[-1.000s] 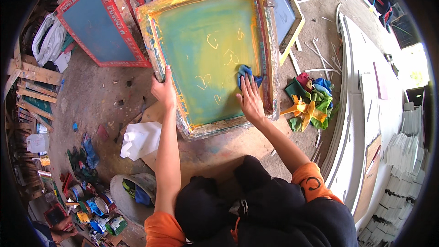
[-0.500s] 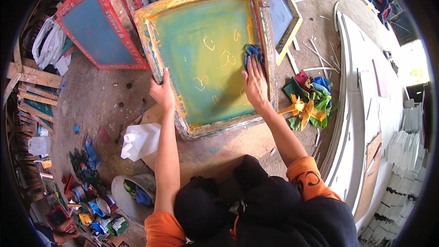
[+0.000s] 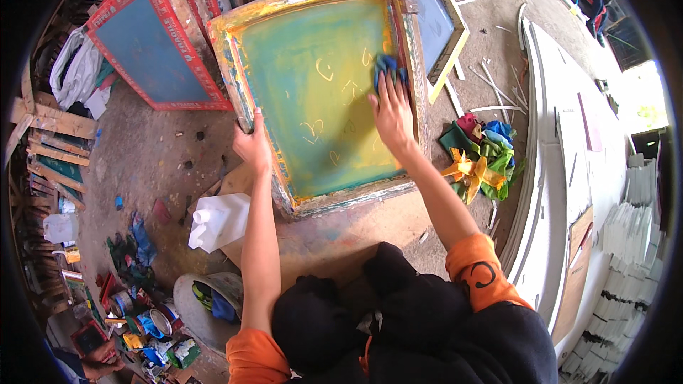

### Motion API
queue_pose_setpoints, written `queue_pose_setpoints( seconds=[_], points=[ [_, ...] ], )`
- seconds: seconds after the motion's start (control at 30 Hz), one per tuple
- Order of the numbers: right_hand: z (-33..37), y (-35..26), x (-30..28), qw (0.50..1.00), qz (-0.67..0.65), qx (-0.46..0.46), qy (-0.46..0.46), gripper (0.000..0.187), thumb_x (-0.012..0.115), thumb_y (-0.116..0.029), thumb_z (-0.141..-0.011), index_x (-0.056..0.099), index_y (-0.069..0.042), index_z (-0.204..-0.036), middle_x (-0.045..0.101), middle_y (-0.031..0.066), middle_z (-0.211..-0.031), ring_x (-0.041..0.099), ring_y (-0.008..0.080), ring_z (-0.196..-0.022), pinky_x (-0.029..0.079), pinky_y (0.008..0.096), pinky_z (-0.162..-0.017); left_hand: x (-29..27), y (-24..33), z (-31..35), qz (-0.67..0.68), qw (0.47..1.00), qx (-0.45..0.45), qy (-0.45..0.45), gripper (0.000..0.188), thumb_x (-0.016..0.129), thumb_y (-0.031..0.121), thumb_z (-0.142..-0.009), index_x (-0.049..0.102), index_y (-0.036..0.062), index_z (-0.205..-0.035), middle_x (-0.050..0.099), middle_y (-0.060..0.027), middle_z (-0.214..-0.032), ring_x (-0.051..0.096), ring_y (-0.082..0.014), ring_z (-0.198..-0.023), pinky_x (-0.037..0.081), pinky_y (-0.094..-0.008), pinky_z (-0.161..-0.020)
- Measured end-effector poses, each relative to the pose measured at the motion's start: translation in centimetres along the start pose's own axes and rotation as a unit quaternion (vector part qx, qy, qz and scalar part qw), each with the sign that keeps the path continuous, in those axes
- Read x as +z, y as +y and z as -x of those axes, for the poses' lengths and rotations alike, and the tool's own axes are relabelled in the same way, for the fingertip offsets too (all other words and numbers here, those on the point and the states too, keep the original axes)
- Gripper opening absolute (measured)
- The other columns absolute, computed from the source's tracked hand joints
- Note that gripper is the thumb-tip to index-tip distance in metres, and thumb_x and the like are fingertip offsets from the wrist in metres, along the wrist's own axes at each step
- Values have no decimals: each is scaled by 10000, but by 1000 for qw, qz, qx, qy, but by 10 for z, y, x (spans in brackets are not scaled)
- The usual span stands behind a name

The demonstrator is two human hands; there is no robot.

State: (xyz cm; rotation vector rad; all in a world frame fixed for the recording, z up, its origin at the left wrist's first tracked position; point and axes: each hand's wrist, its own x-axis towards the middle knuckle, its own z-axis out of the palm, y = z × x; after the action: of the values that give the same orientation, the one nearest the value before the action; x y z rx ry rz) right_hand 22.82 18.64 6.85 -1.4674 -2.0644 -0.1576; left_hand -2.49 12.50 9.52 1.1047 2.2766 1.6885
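Note:
A wooden-framed printing screen (image 3: 292, 92) with green and yellow stained mesh is tilted up in front of me, pale marks showing on its mesh. My left hand (image 3: 254, 144) is closed around the left side of its paint-crusted frame, the thumb lying along the edge. Near the screen's right side, my right hand (image 3: 393, 115) presses a crumpled dark blue rag (image 3: 385, 65) against the mesh. The rag shows beyond the fingertips; the part under the fingers is hidden. Below the screen lies a paint-stained board (image 3: 341, 231).
A white plastic jug (image 3: 219, 222) stands by my left forearm, a bucket with rags (image 3: 213, 306) nearer. Colourful rags (image 3: 484, 156) lie right of the screen. Red-taped screens (image 3: 156, 35) lean at the back left. Paint cans (image 3: 160, 320) crowd the lower left; white sheets (image 3: 548, 192) stand right.
My right hand and the blue rag have shifted slightly up and left across the mesh. The left hand and the screen stay in place.

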Motion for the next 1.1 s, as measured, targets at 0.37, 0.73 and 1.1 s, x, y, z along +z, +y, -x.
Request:
queue_pose_setpoints(
  seconds=[0.37,0.73,1.1],
  points=[
    [-110,6,15,997,-42,-24,58,556,467,-299,-875,309,28,-1296,350,223,-1317,361,368,-1200,394,401,-939,1,-3,0,1,1000,5,-9,351,649,311,-774,596,-32,-829,633,-173,-763,614,-282,-666,450,-381,-613],
    [33,7,-18,993,-62,-57,-81,594,523,42,-681,410,-25,-1260,431,152,-1283,439,325,-1145,413,361,-922,-15,-15,0,-157,986,47,41,616,611,501,-748,482,26,-1118,530,-211,-1032,499,-343,-978,387,-440,-804],
    [-22,-17,-153,784,-566,211,-141,270,520,-50,-762,582,18,-1016,622,86,-852,596,172,-721,471,283,-648,-77,119,28,26,935,205,-287,587,674,398,-733,481,-7,-1111,489,-207,-1114,453,-308,-1049,336,-401,-913]
  ],
)
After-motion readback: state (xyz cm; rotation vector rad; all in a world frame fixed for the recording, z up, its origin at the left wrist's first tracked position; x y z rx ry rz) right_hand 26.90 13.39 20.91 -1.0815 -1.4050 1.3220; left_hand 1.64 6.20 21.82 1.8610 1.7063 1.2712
